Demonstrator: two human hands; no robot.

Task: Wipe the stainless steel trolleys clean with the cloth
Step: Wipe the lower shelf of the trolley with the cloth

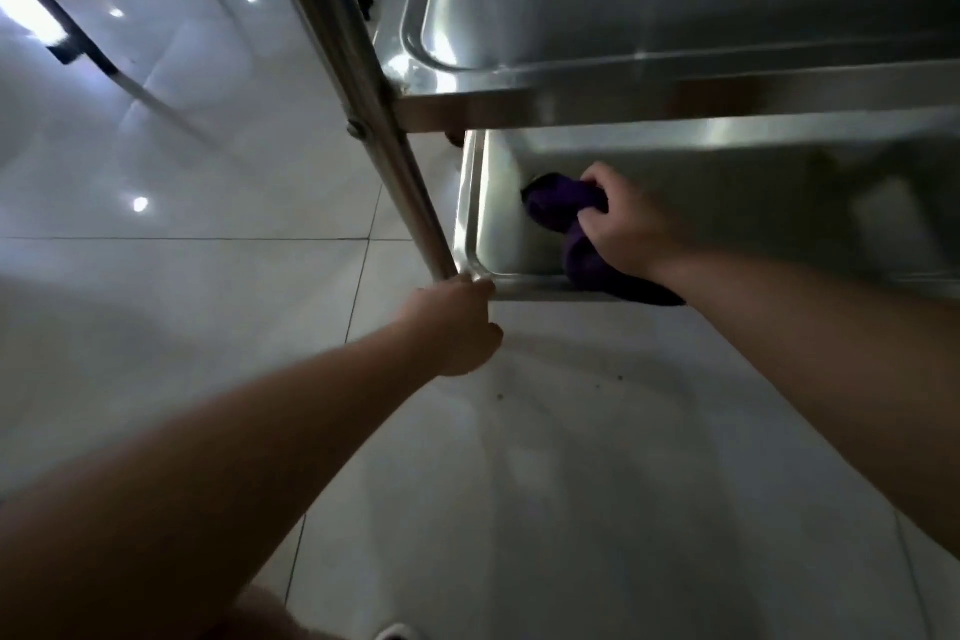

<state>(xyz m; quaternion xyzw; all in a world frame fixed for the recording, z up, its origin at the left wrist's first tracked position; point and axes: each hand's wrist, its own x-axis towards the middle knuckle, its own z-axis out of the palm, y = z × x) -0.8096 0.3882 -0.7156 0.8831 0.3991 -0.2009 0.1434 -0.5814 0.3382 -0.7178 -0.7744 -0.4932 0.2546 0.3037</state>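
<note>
A stainless steel trolley fills the upper right, with an upper tray shelf [519, 83] and a lower tray shelf [470, 203] beneath it. A dark purple cloth [558, 205] lies bunched in the lower shelf's left near corner, and part of it hangs over the front rim. My right hand [631, 224] presses down on the cloth and grips it. My left hand [457, 327] clasps the lower shelf's front left corner, where the upright steel post [363, 83] meets it. The fingertips of both hands are hidden.
Glossy white floor tiles [182, 301] spread to the left and below the trolley, with light spots reflected in them. A black-and-white metal frame [78, 42] stands at the upper left. A shoe tip [395, 631] shows at the bottom edge.
</note>
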